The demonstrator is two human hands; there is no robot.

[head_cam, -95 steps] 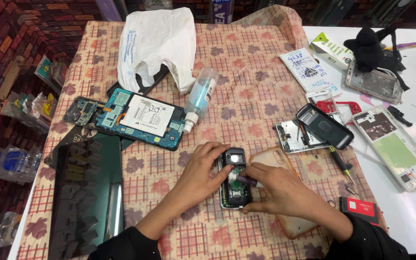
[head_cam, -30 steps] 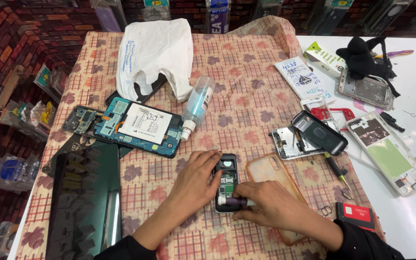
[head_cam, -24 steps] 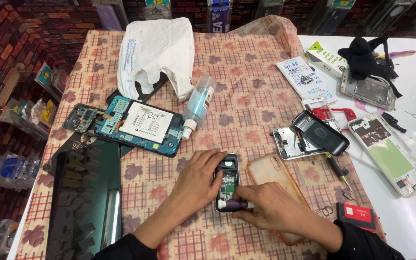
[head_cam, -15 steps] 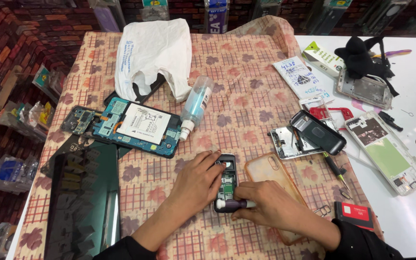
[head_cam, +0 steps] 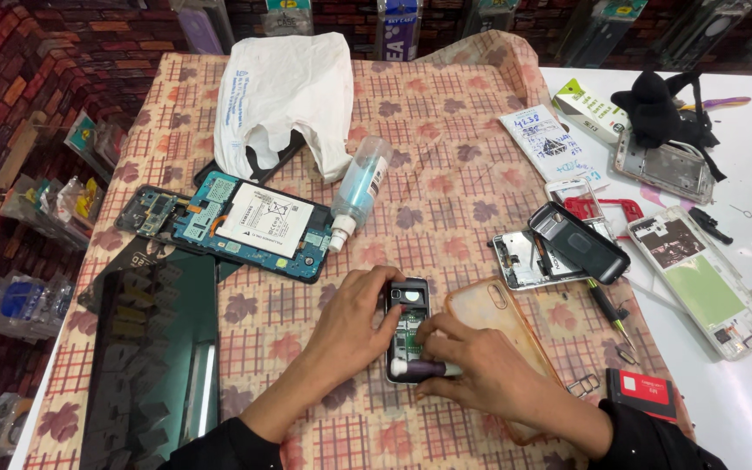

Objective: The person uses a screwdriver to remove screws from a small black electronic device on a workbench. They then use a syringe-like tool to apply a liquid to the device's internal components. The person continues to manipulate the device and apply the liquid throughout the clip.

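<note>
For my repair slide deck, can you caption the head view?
Left hand steadies an opened small phone while right hand holds a tool across it.

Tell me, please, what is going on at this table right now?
A person is working on a small opened phone lying on the patterned tablecloth. The left hand steadies its side while the right hand presses a dark-handled tool across its lower end. An orange phone case lies just right of it. An opened tablet, a spray bottle and other phone parts lie around.
</note>
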